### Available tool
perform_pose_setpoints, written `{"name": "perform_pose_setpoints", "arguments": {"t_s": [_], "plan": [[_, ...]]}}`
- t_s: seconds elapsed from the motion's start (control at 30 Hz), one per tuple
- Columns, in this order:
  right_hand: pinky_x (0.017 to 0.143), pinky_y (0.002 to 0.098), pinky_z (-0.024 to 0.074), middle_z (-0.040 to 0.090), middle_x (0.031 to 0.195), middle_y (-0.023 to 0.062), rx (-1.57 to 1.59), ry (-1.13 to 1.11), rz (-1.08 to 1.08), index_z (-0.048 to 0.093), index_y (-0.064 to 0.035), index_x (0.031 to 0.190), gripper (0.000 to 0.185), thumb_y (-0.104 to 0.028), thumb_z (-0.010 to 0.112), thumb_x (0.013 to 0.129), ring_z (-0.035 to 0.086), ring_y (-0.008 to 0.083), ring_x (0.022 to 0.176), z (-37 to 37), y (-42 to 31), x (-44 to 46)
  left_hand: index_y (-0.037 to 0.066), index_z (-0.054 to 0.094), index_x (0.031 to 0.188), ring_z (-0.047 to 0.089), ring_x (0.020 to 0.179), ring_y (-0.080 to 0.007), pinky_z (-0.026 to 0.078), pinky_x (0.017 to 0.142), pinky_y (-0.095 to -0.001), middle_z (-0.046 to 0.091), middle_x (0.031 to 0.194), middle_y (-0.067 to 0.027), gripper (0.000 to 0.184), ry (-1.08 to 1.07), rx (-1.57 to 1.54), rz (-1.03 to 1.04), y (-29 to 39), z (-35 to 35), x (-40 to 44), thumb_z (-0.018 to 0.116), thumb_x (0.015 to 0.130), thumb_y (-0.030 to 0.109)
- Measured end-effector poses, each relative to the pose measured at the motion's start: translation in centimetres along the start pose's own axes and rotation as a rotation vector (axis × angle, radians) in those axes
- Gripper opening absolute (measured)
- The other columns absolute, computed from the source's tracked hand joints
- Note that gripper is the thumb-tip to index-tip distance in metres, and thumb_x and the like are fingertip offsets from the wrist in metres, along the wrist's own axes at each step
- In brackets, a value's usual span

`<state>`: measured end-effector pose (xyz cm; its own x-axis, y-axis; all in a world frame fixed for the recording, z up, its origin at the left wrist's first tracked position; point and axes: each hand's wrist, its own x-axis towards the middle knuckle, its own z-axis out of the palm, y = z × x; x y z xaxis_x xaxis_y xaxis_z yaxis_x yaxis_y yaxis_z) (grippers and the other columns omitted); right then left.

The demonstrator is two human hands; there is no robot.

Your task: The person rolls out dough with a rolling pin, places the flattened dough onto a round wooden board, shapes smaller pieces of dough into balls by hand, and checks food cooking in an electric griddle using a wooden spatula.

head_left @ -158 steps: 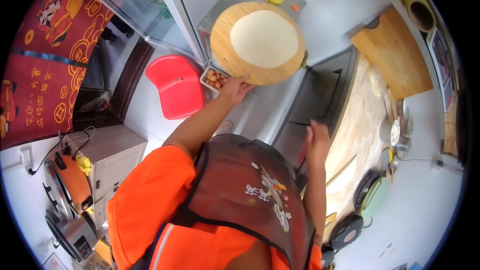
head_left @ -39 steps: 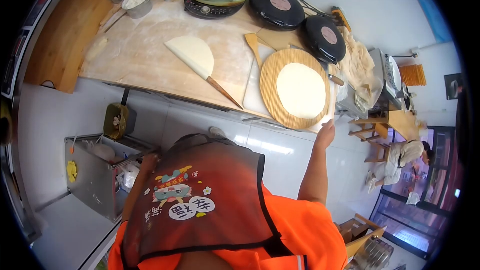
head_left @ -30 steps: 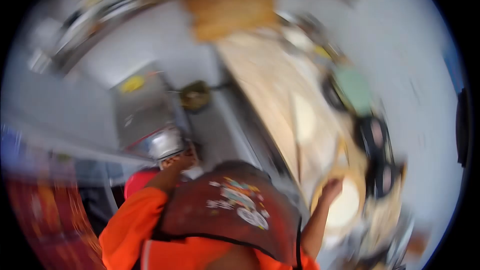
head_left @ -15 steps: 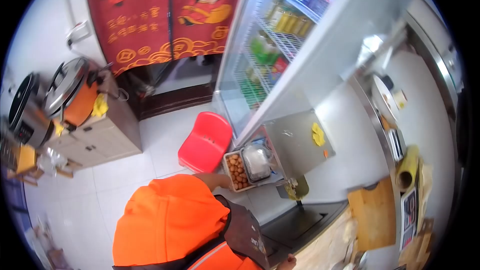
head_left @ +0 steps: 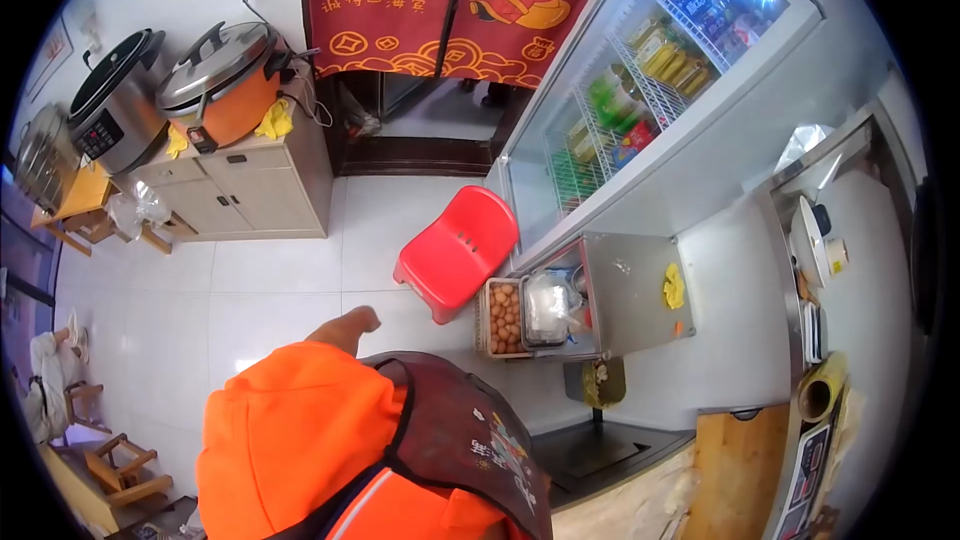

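My left hand (head_left: 350, 328) reaches out past the orange sleeve (head_left: 290, 430), over the tiled floor and left of the red plastic chair (head_left: 460, 250). Its fingers look curled together; whatever they hold, if anything, is hidden. To the right of the chair, a basket of brown eggs (head_left: 505, 315) stands apart from the hand. A container with a clear plastic bag (head_left: 550, 308) sits against the basket. My right hand is out of view. A dark printed apron (head_left: 470, 420) covers my front.
A lit drinks fridge (head_left: 640, 90) stands beside a metal-topped stand (head_left: 640, 290) with a yellow cloth (head_left: 673, 286). An orange cooker (head_left: 225, 90) sits on a cabinet (head_left: 265, 190) at left. Below the stand is a bin (head_left: 605, 382); a wooden board (head_left: 735, 475) lies at lower right.
My left hand has moved left, away from the egg basket. My right hand, seen at the bottom edge before, has left the view. The whole view has shifted.
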<state>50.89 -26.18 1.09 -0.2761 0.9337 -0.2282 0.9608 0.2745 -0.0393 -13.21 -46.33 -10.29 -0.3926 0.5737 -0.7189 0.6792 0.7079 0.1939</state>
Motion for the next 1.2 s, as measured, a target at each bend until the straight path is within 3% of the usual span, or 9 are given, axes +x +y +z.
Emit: {"name": "perform_pose_setpoints", "arguments": {"t_s": [0.13,0.23,0.43,1.2], "plan": [[0.062,0.0464,0.0566,0.067,0.067,0.0129,0.01,-0.023,-0.027,0.076,-0.0062,0.08,0.037,-0.042,0.07,0.088,0.068,0.0335,0.064,0.0,-0.8,-0.5,0.002,0.076,0.111,0.065,0.116,-0.0422,0.049,0.102,-0.0519,0.07,0.12,-0.0253,0.061,-0.139,-0.062,0.031,0.8,3.3,-6.2,0.05,0.097,0.055],[0.062,0.0465,0.0566,0.068,0.068,0.013,0.011,-0.035,-0.041,0.076,-0.0065,0.08,0.037,-0.042,0.069,0.088,0.069,0.0336,0.065,-0.2,-1.3,-0.8,0.0,0.076,0.109,0.065,0.114,-0.043,0.049,0.101,-0.0529,0.071,0.118,-0.0256,0.06,-0.088,0.01,0.151,0.6,4.1,-5.2,0.048,0.098,0.053],[0.063,0.0466,0.0567,0.069,0.07,0.0132,-0.001,-0.051,-0.052,0.076,-0.0071,0.082,0.036,-0.042,0.069,0.088,0.069,0.0339,0.068,-0.2,-0.7,-1.6,-0.002,0.076,0.107,0.064,0.116,-0.0422,0.048,0.102,-0.0525,0.071,0.12,-0.0249,0.057,0.071,-0.051,0.106,2.0,1.7,-4.9,0.046,0.099,0.046],[0.066,0.0472,0.057,0.072,0.078,0.0141,0.023,-0.065,-0.016,0.076,-0.0095,0.087,0.034,-0.042,0.068,0.087,0.072,0.0348,0.075,1.7,1.3,-4.5,0.0,0.076,0.111,0.064,0.117,-0.0418,0.048,0.102,-0.0522,0.07,0.121,-0.0253,0.059,0.047,0.133,0.25,7.1,0.0,-2.3,0.048,0.098,0.05]]}}
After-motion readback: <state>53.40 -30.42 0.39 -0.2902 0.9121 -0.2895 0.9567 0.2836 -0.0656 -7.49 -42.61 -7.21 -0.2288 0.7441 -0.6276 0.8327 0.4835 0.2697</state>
